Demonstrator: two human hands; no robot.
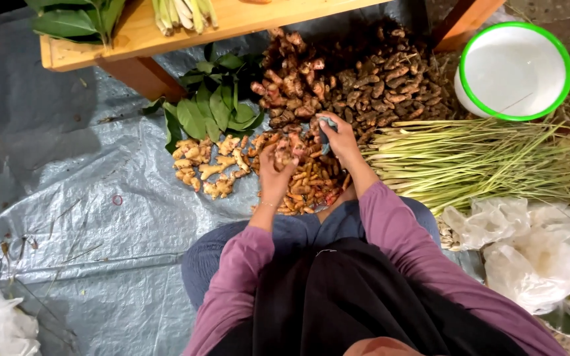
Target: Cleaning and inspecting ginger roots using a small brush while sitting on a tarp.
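We look down on a person seated on a grey tarp (87, 198), both arms in purple sleeves reaching to twelve o'clock. The left hand (276, 173) is closed around a root (282, 155), a knobbly pale-orange piece, held just above the orange pile (311, 188) that lies in front of the knees. The right hand (339, 137) is closed on a small dark tool (325, 129); we cannot tell its kind, and its working end is hidden by the fingers. The two hands sit near each other, the right at about one o'clock from the left.

Surroundings: a paler ginger pile (209, 168) lies at nine o'clock from the left hand; green leaves (216, 109) at eleven; a brown heap (357, 82) of darker roots at twelve to one; lemongrass (476, 158) stalks at three. A white basin (514, 69) with a green rim stands at two o'clock, far corner. Plastic bags (529, 250) lie at four. A wooden tabletop (146, 33) crosses the top edge.

Our judgement on method: the root ought to be gripped firmly near its thick end, with the tool worked away from the holding fingers. Keeping the piece low over the orange pile lets scraps fall onto the tarp, not the lap. Finished pieces should go to a separate pile.
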